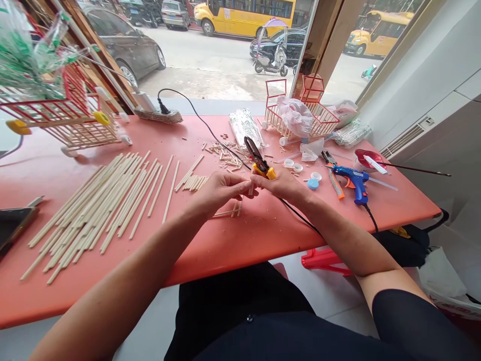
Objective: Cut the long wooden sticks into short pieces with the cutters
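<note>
My right hand [282, 185] grips yellow-handled cutting pliers [258, 159], their dark jaws pointing away from me. My left hand [218, 191] pinches a short wooden stick piece [251, 189] right beside the pliers' handles. Both hands meet over the red table [240, 240], just above a few cut stick pieces [230, 210]. A large spread of long wooden sticks [101, 205] lies to the left of my left hand.
A blue glue gun [353, 181] with its black cord lies right of my hands. Stick offcuts [224, 154], small caps [312, 183] and a red dish [366, 158] sit behind. Two red-and-wood miniature carts [75, 118] [300, 113] stand at the back.
</note>
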Demonstrator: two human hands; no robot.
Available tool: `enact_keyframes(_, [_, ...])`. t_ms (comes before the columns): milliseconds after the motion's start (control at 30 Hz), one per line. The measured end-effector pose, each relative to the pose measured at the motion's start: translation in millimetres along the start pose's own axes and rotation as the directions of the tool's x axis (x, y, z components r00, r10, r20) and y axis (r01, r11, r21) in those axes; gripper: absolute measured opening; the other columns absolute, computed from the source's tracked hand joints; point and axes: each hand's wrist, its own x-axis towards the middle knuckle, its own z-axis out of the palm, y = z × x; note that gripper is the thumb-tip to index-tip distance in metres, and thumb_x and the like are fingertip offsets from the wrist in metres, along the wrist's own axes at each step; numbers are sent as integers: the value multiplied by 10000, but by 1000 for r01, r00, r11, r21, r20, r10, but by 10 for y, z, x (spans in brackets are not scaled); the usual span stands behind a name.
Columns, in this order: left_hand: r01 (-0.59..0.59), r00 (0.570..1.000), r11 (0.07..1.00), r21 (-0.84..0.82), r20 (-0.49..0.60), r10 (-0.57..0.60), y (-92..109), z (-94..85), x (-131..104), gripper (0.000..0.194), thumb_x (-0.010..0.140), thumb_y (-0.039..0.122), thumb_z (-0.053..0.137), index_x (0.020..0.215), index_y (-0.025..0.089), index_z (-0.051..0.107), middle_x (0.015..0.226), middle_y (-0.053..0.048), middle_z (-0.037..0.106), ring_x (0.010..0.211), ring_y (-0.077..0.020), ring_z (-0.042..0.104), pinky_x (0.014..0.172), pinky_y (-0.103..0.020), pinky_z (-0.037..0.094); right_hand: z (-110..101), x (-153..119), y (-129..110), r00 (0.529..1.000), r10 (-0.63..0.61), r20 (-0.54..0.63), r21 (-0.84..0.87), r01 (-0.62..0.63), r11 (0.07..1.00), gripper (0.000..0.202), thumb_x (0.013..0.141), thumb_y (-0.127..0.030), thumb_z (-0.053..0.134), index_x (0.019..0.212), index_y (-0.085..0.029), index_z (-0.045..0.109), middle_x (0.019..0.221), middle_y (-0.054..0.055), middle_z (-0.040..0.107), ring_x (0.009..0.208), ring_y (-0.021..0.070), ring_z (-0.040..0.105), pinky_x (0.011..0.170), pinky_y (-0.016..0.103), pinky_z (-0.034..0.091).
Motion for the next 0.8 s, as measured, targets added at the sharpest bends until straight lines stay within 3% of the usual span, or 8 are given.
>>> enact_keyframes(133, [50,998,995,-86,-27,-52,-25,37,-3,498,693,653,924,818,178,848,872,-150,838,819,-251,779,684,-295,543,10,2,-4,999,17,-42,-11,-18,1000,268,825,-444,695,836,-209,567,758,-25,568,732,146,515,693,295,414])
enact_keyframes(300, [-9,995,997,-78,-98,2,-42,86,0,456,694,596,945,739,161,817,695,-76,765,654,-165,673,638,-271,518,47,0,-14,997,22,-76,-32,-25,999,371,811,-541,731,846,-222,545,768,-29,555,743,152,506,710,304,417])
enact_keyframes(433, [-25,994,992,-127,-110,11,-16,43,2,463,650,563,988,759,143,826,670,-62,746,644,-148,653,642,-261,521,-47,-11,-49,1000,22,14,-46,-22,999,433,848,-625,723,889,-217,583,809,-8,575,776,169,526,725,314,429])
enact_keyframes(633, [-91,986,971,-220,-157,57,9,-135,5,441,670,536,1006,786,146,838,692,-63,751,660,-126,649,641,-231,504,-293,-44,-129,997,55,56,-334,-33,942,593,948,-777,551,975,-188,615,899,32,600,846,194,531,760,332,401])
enact_keyframes(800, [-108,984,968,-228,-162,72,21,-194,-6,400,690,499,1009,825,154,858,716,-67,763,670,-125,650,640,-229,495,-319,-46,-166,990,110,93,-451,-57,890,644,972,-796,498,1054,-172,636,968,55,646,865,198,546,763,329,388])
